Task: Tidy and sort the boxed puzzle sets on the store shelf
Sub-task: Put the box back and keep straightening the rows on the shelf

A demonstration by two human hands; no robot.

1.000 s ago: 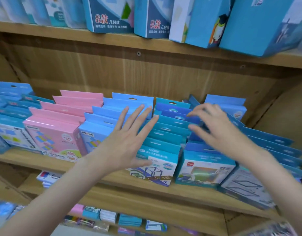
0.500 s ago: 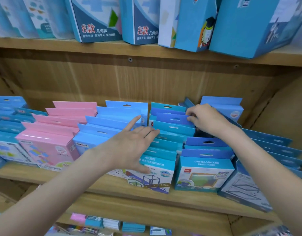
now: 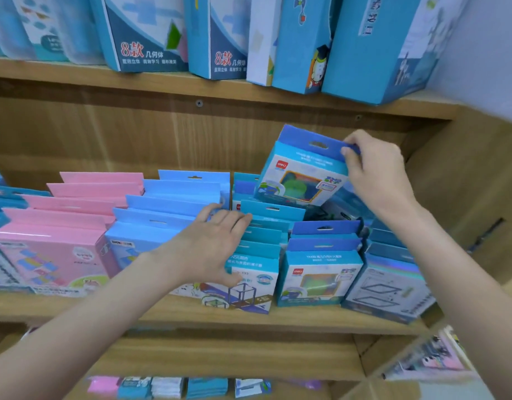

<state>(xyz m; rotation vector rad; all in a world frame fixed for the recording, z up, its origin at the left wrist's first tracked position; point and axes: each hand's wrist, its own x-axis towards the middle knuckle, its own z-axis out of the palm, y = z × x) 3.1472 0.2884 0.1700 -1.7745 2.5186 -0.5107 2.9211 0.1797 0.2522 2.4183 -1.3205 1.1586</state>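
Rows of boxed puzzle sets lean on the middle wooden shelf (image 3: pixel 191 319). My right hand (image 3: pixel 376 171) pinches the dark-blue hang tab of a blue boxed set (image 3: pixel 301 171) and holds it tilted above the back of the rows. My left hand (image 3: pixel 211 243) rests with relaxed, slightly bent fingers on the teal row (image 3: pixel 257 255), its thumb against the front box. A dark-blue row (image 3: pixel 321 267) stands just right of the teal one. A light-blue row (image 3: pixel 162 215) and a pink row (image 3: pixel 55 241) stand to the left.
Tall blue boxes (image 3: pixel 151 33) stand on the upper shelf (image 3: pixel 220 88). More blue sets (image 3: pixel 390 278) lean at the right against the wooden side panel (image 3: pixel 465 197). Small packs (image 3: pixel 168 386) lie on the lower shelf. A wall (image 3: pixel 485 47) shows at the upper right.
My right hand has pulled one blue boxed set up out of the back of the rows and lifted it. My left hand has curled slightly and stayed on the teal row.
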